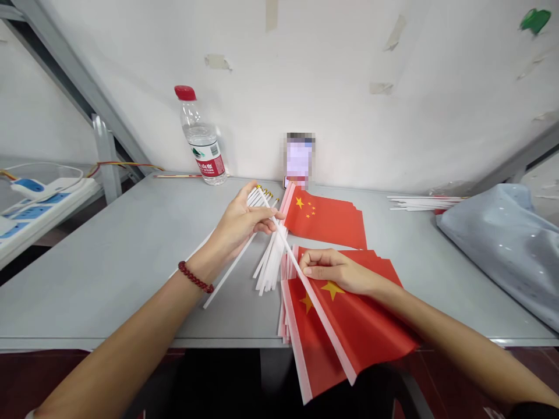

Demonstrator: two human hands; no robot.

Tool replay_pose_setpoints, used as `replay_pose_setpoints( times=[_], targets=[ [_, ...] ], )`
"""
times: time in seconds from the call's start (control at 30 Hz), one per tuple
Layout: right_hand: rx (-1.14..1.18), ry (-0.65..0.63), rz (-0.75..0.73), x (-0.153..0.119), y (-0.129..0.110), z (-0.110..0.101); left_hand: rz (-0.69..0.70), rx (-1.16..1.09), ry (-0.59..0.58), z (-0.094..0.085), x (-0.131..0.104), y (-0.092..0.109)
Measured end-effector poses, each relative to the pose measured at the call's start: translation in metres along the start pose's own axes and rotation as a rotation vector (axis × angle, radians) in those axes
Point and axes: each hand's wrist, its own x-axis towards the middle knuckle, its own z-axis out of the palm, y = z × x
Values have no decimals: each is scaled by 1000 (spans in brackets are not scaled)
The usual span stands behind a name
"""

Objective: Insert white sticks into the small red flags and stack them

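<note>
My left hand (240,224), wearing a dark red braided bracelet (195,277), pinches a white flagstick (287,245) between thumb and fingers. The stick slants down to the right, into the white sleeve along one edge of a red flag (371,331) with yellow stars. Near the sleeve's top, my right hand (336,270) grips this flag's cloth with closed fingers. Other red flags (386,267) lie stacked beneath it. Several white sticks with gold tips (264,194) lie beside and under my left hand. Behind, more flags (336,221) lie with white sticks (273,265) bundled together.
A water bottle (203,145) with a red cap stands against the wall, and a blurred phone (299,157) leans there. At left is a power strip (35,212) with cables. A pale blue bag (502,238) and loose white sticks (423,202) lie on the grey table (144,233).
</note>
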Motion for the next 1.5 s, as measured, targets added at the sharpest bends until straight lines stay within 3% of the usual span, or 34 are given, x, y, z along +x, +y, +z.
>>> replay_pose_setpoints(
  times=[0.3,0.37,0.5,0.57,0.73,0.87,0.93,1.07,1.27,1.4,1.5],
  targets=[
    [-16,126,-47,3,0,0,-34,100,-118,15,-9,-5],
    [-36,158,-56,3,0,-1,-29,120,-199,16,-11,-5],
    [-76,233,-58,1,-2,-2,-59,177,-472,16,-15,-5],
    [-87,255,-72,0,-4,-1,-47,228,-526,15,-17,-4],
    [-95,298,-115,0,-2,-4,-13,444,-544,17,-21,4],
    [-79,362,-153,3,2,-9,13,480,-592,20,-23,2],
    [-93,398,-176,3,3,-12,-21,466,-541,21,-22,-3],
    [-85,610,-208,3,-2,-22,-128,412,-474,22,-20,-8],
    [141,930,-252,1,-7,-43,-225,502,-653,23,-27,5],
    [162,1042,-275,0,-6,-61,-189,589,-530,19,-27,11],
    [-29,1161,-294,0,-1,-77,-122,628,-386,13,-22,10]
  ],
)
